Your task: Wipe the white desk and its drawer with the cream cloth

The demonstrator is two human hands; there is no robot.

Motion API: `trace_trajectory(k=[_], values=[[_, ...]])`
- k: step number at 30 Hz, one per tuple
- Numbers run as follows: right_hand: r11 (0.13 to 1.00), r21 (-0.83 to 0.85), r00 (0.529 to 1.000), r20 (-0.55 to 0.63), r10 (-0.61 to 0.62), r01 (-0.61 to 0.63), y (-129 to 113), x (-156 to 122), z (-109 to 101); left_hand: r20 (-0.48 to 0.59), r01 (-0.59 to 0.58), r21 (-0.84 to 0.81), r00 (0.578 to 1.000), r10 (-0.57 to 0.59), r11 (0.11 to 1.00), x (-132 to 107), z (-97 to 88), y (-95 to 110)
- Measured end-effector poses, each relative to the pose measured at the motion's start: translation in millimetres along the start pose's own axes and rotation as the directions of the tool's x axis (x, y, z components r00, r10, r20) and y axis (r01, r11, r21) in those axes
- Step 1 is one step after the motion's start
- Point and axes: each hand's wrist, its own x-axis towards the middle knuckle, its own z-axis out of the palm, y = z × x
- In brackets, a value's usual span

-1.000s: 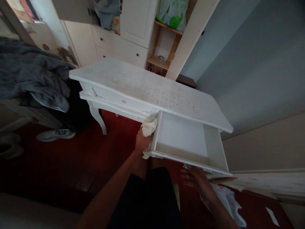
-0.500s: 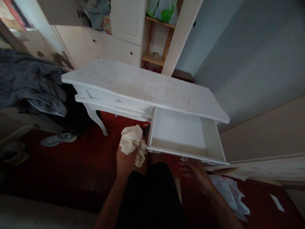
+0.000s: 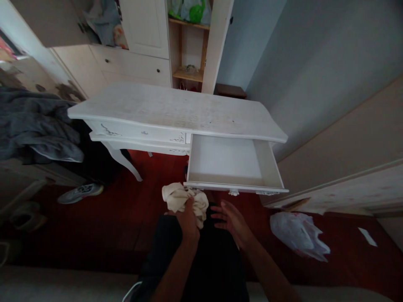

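A crumpled cream cloth [image 3: 178, 197] is gripped in my left hand [image 3: 189, 220], just below the front left corner of a pulled-out drawer. My right hand [image 3: 231, 220] is held with fingers apart, to the right of the cloth, and nothing is in it. Above it is the ornate knob [image 3: 233, 192] on the drawer's front; hand and knob do not touch. The white drawer [image 3: 226, 161] has a bare bottom and juts out from the right half of a white desk [image 3: 151, 107]. Grey smudges mark the desktop.
A clear plastic bag [image 3: 299, 235] lies on the red floor at the right, near the wall. On the left are a sneaker [image 3: 80, 193] and a heap of grey clothing [image 3: 34, 123]. Behind the desk stands a white wardrobe [image 3: 145, 29] with open shelves.
My right hand has come away from the drawer knob and moved left. My left hand has brought the cloth lower and slightly right, nearer to the right hand. The view has shifted.
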Motion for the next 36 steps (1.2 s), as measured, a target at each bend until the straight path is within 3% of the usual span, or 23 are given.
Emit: trace_trajectory(k=[2,5,9,14,18,20,22,25,27,28,31,33,36], values=[[0.999,0.013,0.998,0.038,-0.046,0.045,5.1,-2.8,8.8,0.032,0.105,-0.030,0.994,-0.104,0.994,-16.6,16.2,2.0],[0.986,0.054,0.986,0.051,-0.158,0.155,-0.9,-10.3,12.9,0.207,0.140,-0.103,0.971,-0.117,0.985,-38.9,37.1,14.7],[0.966,0.118,0.967,0.089,-0.239,0.228,-16.0,-24.8,0.1,0.428,0.176,-0.059,0.894,-0.134,0.983,-51.8,48.2,23.6],[0.951,0.116,0.955,0.043,-0.293,0.286,-12.9,-30.9,-11.8,0.533,0.006,0.054,0.845,-0.033,0.999,-63.4,44.9,25.3],[0.934,0.143,0.945,-0.038,-0.326,0.328,-7.4,-28.1,-9.2,0.575,-0.163,0.081,0.814,0.088,0.983,-73.2,44.0,42.2],[0.918,0.165,0.932,-0.078,-0.353,0.361,-7.5,-28.6,-11.6,0.639,-0.264,0.111,0.757,0.134,0.958,-74.7,45.1,52.5],[0.900,0.175,0.915,-0.137,-0.380,0.400,-8.5,-30.7,-20.1,0.725,-0.354,0.145,0.673,0.144,0.924,-74.6,46.0,60.3],[0.897,0.168,0.897,-0.256,-0.361,0.409,-11.0,-33.4,-45.7,0.851,-0.397,0.180,0.521,0.059,0.900,-73.3,45.7,63.6],[0.900,0.156,0.874,-0.352,-0.334,0.407,-14.5,-31.6,-69.0,0.885,-0.404,0.192,0.466,0.021,0.894,-71.1,44.7,59.0],[0.892,0.151,0.850,-0.405,-0.337,0.425,-17.1,-29.2,-81.2,0.880,-0.407,0.206,0.476,0.014,0.890,-69.1,44.5,54.6],[0.842,0.137,0.743,-0.558,-0.370,0.522,-28.0,-17.2,-112.8,0.795,-0.315,0.299,0.604,-0.053,0.901,-58.4,47.3,35.2],[0.811,0.132,0.690,-0.612,-0.386,0.570,-33.9,-8.3,-123.5,0.723,-0.122,0.354,0.664,-0.188,0.927,-48.6,52.6,21.0],[0.797,0.134,0.663,-0.643,-0.383,0.590,-31.5,0.6,-116.9,0.582,0.188,0.343,0.726,-0.365,0.920,-35.2,64.2,7.1]])
